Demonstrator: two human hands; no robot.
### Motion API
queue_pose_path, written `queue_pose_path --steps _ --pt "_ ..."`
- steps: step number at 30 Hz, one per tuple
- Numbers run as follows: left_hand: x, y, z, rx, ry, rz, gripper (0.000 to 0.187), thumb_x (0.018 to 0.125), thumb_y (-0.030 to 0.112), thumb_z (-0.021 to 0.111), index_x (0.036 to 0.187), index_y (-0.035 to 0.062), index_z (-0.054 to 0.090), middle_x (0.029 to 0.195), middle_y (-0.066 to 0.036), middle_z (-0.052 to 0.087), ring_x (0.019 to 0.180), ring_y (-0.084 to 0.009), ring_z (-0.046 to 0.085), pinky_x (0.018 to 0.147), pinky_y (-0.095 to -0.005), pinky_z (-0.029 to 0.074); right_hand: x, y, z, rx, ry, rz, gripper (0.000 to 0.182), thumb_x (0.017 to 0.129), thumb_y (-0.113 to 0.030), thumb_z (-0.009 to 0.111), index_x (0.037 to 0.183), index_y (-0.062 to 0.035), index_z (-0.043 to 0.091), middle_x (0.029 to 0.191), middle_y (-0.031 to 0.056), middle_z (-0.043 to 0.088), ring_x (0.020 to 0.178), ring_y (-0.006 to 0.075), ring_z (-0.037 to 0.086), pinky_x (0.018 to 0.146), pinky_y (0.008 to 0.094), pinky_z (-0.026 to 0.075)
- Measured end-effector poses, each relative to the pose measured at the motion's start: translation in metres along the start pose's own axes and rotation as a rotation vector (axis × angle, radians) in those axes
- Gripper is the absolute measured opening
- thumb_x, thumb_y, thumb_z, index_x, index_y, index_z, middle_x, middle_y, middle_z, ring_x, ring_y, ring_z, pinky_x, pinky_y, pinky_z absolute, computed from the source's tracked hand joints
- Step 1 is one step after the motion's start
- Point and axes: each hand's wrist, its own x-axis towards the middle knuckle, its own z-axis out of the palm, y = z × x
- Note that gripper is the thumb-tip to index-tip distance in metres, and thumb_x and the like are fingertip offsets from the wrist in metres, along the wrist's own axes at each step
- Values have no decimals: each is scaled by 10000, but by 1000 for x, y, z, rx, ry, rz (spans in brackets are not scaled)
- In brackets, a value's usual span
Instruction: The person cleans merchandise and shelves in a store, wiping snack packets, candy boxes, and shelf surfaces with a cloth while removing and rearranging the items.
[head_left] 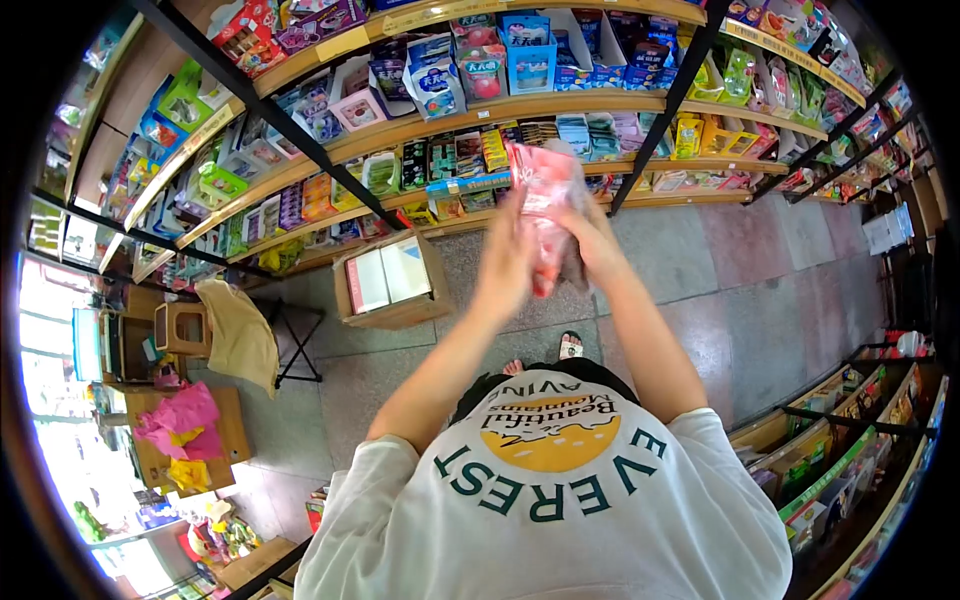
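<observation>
Pink-and-red plastic packets [548, 190] are held up in front of the shelves, between my two hands and blurred by motion. My left hand [507, 262] is closed against their left side. From the right, my right hand [592, 238] grips them, its fingers reaching across the front. A greyish clear part of the wrapping shows behind the right fingers. The print on the packets is too smeared to read.
Snack shelves [590, 103] full of bagged and boxed goods curve across the front. Below them on the tiled floor stands an open cardboard box [437, 306]. A folding stool [298, 345] is at the left, low racks [830, 440] at the right.
</observation>
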Motion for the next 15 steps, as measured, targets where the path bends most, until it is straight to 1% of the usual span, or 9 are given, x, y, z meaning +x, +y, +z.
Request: queue_pose_path --steps 2,3,5,7,9,11,12,13,15 --pt "-18 17 26 -210 77 95 678 847 254 478 1336 7 78 1300 -161 316 1231 -271 269 1020 -364 183 5 18 8 109 -52 -23 495 844 -330 482 1196 7 395 1183 115 454 1094 204 420 938 338 307" --pt "-10 9 22 -326 30 35 740 849 309 473 1335 29 -10 1276 -107 357 1208 -235 312 999 -369 233 3 23 11 -92 -5 -101 526 869 -414 399 1181 9 416 1198 155 421 1129 231 371 959 350 259" --pt "2 7 8 -821 11 -487 596 874 380 416 1320 67 174 1254 -81 403 1130 -214 418 940 -363 338 -4 28 24 -540 243 -304 470 855 -368 426 1106 27 477 1165 195 420 1101 316 368 937 380 281" --pt "10 27 -5 -1088 -10 -464 516 893 452 306 1236 73 374 1182 -92 487 1082 -231 468 925 -369 366 -16 29 28 -753 313 -402 441 841 -339 454 1076 33 494 1155 205 420 1091 344 364 930 393 288" --pt "17 33 -16 -1236 -31 -340 516 890 448 308 1242 76 372 1208 -100 464 1107 -241 449 933 -384 358 -29 24 31 -1005 186 -760 393 795 -257 521 1065 27 496 1142 202 430 1067 364 377 913 411 304" --pt "18 29 -27 -1291 -18 -292 512 888 442 317 1243 77 373 1222 -104 454 1115 -252 442 932 -396 357 -33 21 19 -1032 150 -754 390 777 -232 540 1060 33 493 1133 207 432 1057 360 392 899 412 319" --pt "18 27 -33 -1414 -158 -307 500 888 422 329 1248 77 370 1237 -109 440 1128 -264 429 939 -420 342 -34 18 10 -1061 109 -755 390 759 -206 559 1055 39 491 1125 211 433 1046 355 407 886 414 334" --pt "17 27 -37 -1533 -299 -318 490 887 401 342 1254 77 366 1253 -115 427 1141 -276 417 947 -443 328 -30 22 -2 -942 226 -677 387 780 -191 543 1080 44 477 1129 195 446 1023 294 436 883 371 345" --pt "17 43 -39 -1497 -240 -353 478 883 390 361 1253 88 370 1244 -110 437 1144 -274 417 952 -455 317 -23 22 -28 -556 393 -398 361 828 -170 497 1117 44 460 1118 153 481 995 215 479 879 321 366"
